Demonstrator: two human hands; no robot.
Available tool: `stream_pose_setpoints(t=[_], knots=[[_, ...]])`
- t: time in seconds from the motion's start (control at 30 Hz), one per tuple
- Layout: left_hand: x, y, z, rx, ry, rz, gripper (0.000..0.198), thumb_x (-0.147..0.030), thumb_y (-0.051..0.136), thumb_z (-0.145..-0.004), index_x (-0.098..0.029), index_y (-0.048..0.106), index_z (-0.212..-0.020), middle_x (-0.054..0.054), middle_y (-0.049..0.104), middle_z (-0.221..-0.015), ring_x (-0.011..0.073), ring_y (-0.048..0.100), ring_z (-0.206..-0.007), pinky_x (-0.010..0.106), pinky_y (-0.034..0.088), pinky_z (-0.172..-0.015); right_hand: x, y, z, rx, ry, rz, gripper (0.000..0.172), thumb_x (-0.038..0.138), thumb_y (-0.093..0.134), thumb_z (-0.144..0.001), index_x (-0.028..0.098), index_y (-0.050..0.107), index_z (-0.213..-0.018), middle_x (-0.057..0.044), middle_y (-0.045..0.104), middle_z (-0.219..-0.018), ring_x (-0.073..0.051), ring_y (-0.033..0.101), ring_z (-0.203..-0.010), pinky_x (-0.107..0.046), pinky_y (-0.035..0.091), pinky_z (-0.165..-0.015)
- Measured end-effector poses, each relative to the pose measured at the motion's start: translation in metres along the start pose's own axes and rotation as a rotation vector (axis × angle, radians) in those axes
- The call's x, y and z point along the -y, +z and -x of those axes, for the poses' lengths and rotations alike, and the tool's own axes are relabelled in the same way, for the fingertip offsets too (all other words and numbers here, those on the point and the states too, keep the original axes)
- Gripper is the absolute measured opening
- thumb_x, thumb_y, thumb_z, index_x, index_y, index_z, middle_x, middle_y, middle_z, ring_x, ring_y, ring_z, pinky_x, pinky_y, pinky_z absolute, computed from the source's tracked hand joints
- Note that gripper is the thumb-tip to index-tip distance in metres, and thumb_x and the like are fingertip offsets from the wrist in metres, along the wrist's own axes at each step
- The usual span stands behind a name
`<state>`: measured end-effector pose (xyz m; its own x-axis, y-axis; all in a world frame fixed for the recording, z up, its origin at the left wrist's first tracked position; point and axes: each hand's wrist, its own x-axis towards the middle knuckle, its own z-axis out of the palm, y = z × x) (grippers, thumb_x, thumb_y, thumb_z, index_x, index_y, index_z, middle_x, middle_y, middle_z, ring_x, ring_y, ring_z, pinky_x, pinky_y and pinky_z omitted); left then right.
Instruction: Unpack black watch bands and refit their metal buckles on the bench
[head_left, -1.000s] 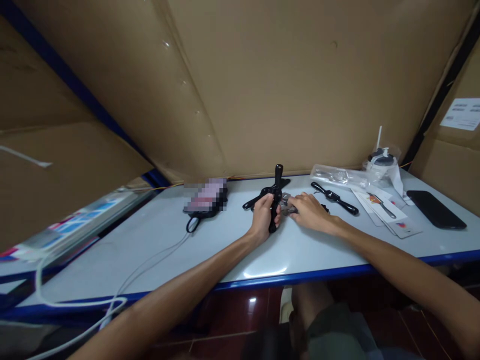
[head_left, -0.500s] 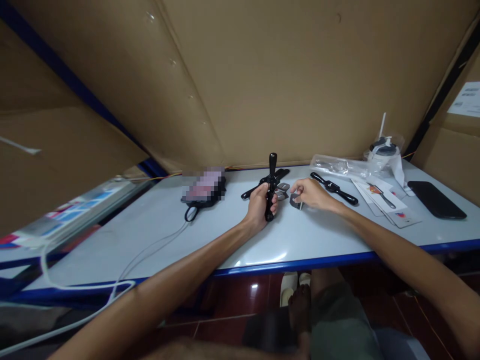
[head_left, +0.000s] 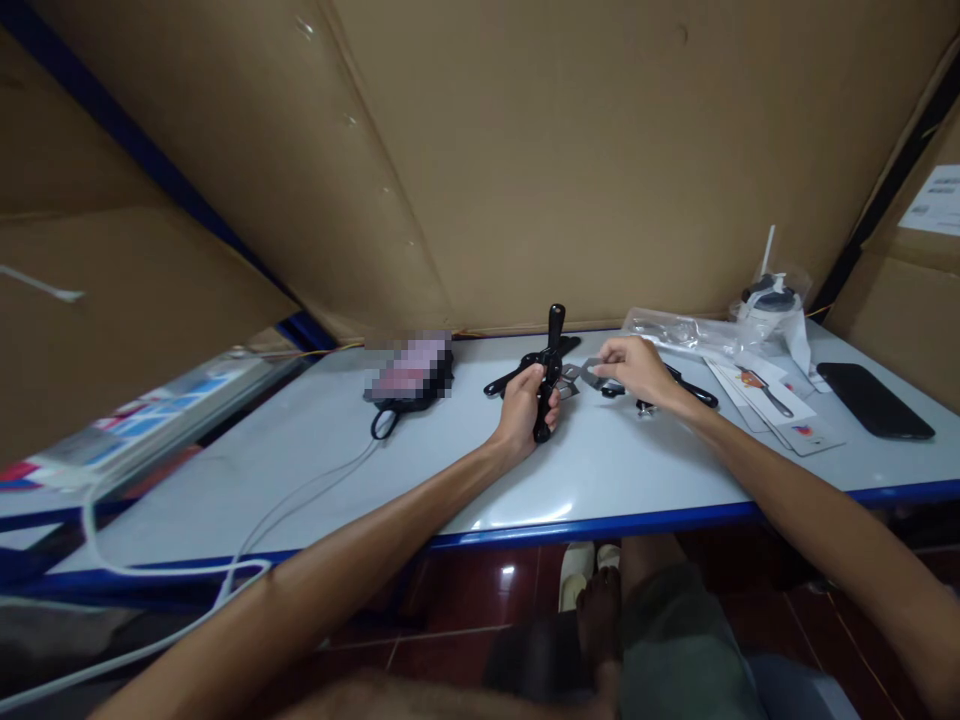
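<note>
My left hand (head_left: pixel 523 405) is wrapped round the lower handle of a black spokeshave (head_left: pixel 555 325), held upright over the table. Between the thumb and fingers of my right hand (head_left: pixel 634 370) is a flat grey metal blade (head_left: pixel 591 374). On the table under my right fingers lies a small black part (head_left: pixel 612 391), with small shiny screws (head_left: pixel 646 408) close by. Other flat metal blades (head_left: pixel 570 380) rest between my hands. Behind my left hand lies another black spokeshave (head_left: pixel 501 384), partly covered. A further spokeshave (head_left: pixel 697 392) is half hidden behind my right hand.
A phone-like device (head_left: pixel 412 375) with a cable sits to the left. Printed cards (head_left: pixel 772 400), a dark phone (head_left: pixel 874 400), clear plastic wrapping (head_left: pixel 675 328) and a lidded cup (head_left: pixel 769 300) are on the right. Cardboard (head_left: pixel 562 180) stands behind the table.
My right hand has lifted the blade and moved slightly right and away from me. The small black part and screws now show beneath it. The spokeshave in my left hand has tilted slightly right.
</note>
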<state>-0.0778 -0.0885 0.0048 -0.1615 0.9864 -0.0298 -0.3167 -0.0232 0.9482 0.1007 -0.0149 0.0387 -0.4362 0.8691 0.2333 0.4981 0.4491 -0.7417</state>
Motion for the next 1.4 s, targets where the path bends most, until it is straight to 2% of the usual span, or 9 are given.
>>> stream_pose_setpoints(t=[0.07, 0.23, 0.57, 0.63, 0.7, 0.9, 1.03, 1.23, 1.4], knots=[[0.0, 0.0, 0.0, 0.0, 0.007, -0.007, 0.031, -0.048, 0.062, -0.094, -0.02, 0.051, -0.085, -0.007, 0.049, -0.053, 0.0072, 0.037, -0.033, 0.019, 0.026, -0.033, -0.001, 0.0, 0.0, -0.015, 0.005, -0.01, 0.006, 0.015, 0.073, -0.08, 0.015, 0.07, -0.085, -0.004, 0.074, -0.082, -0.017, 0.066, -0.076, -0.027, 0.045, -0.07], [0.0, 0.0, 0.001, 0.015, 0.015, -0.017, 0.032, -0.049, 0.062, -0.094, -0.02, 0.052, -0.085, -0.006, 0.049, -0.053, 0.0074, 0.038, -0.033, 0.02, 0.027, -0.033, 0.002, 0.008, 0.007, 0.094, -0.05, 0.155, 0.008, 0.009, 0.07, -0.082, 0.017, 0.067, -0.082, -0.004, 0.075, -0.084, -0.018, 0.067, -0.081, -0.027, 0.045, -0.073], [-0.001, 0.0, 0.001, 0.008, 0.01, -0.02, 0.03, -0.048, 0.061, -0.094, -0.019, 0.053, -0.087, -0.006, 0.049, -0.053, 0.0077, 0.038, -0.033, 0.02, 0.027, -0.033, 0.005, 0.008, 0.015, 0.186, -0.126, 0.481, 0.013, 0.013, 0.064, -0.086, 0.021, 0.074, -0.088, -0.007, 0.076, -0.09, -0.021, 0.064, -0.086, -0.031, 0.038, -0.072], [0.0, 0.0, 0.001, 0.007, 0.01, -0.016, 0.032, -0.049, 0.063, -0.093, -0.019, 0.053, -0.087, -0.006, 0.049, -0.053, 0.0077, 0.038, -0.033, 0.02, 0.028, -0.033, 0.006, 0.004, 0.017, 0.251, -0.193, 0.502, 0.006, 0.021, 0.07, -0.086, 0.022, 0.076, -0.087, -0.007, 0.076, -0.091, -0.022, 0.064, -0.089, -0.031, 0.039, -0.074], [0.0, -0.001, 0.0, 0.006, 0.009, -0.011, 0.034, -0.051, 0.065, -0.091, -0.019, 0.053, -0.086, -0.006, 0.049, -0.053, 0.0075, 0.038, -0.033, 0.02, 0.028, -0.033, 0.008, 0.002, 0.018, 0.301, -0.238, 0.491, 0.012, 0.034, 0.074, -0.087, 0.022, 0.077, -0.086, -0.007, 0.075, -0.092, -0.023, 0.064, -0.09, -0.032, 0.04, -0.077], [0.002, -0.002, -0.002, 0.004, 0.02, -0.008, 0.034, -0.051, 0.065, -0.091, -0.02, 0.05, -0.086, -0.007, 0.05, -0.053, 0.0075, 0.038, -0.033, 0.019, 0.028, -0.033, 0.011, 0.008, 0.022, 0.245, -0.255, 0.573, 0.026, 0.045, 0.075, -0.088, 0.02, 0.077, -0.096, -0.011, 0.074, -0.1, -0.028, 0.065, -0.098, -0.034, 0.045, -0.081], [0.004, -0.003, -0.003, 0.02, 0.027, -0.006, 0.035, -0.052, 0.065, -0.091, -0.021, 0.049, -0.086, -0.006, 0.05, -0.053, 0.0081, 0.039, -0.033, 0.02, 0.028, -0.033, 0.022, 0.015, 0.031, 0.258, -0.236, 0.646, 0.025, 0.038, 0.072, -0.089, 0.015, 0.076, -0.098, -0.018, 0.072, -0.111, -0.032, 0.065, -0.103, -0.037, 0.047, -0.083], [0.005, -0.003, -0.004, 0.032, 0.041, -0.035, 0.037, -0.055, 0.065, -0.09, -0.022, 0.048, -0.086, -0.007, 0.05, -0.052, 0.0081, 0.039, -0.033, 0.02, 0.029, -0.032, 0.031, 0.016, 0.031, 0.322, -0.139, 0.553, 0.012, 0.027, 0.076, -0.08, 0.018, 0.074, -0.087, -0.013, 0.074, -0.1, -0.027, 0.067, -0.09, -0.031, 0.044, -0.067], [0.006, -0.003, -0.004, 0.04, 0.06, -0.074, 0.045, -0.062, 0.069, -0.086, -0.022, 0.047, -0.087, -0.008, 0.052, -0.054, 0.0083, 0.042, -0.034, 0.02, 0.033, -0.033, 0.019, 0.015, 0.024, 0.371, -0.064, 0.377, 0.025, 0.027, 0.086, -0.067, 0.022, 0.069, -0.085, -0.003, 0.07, -0.082, -0.02, 0.061, -0.074, -0.028, 0.036, -0.059]])
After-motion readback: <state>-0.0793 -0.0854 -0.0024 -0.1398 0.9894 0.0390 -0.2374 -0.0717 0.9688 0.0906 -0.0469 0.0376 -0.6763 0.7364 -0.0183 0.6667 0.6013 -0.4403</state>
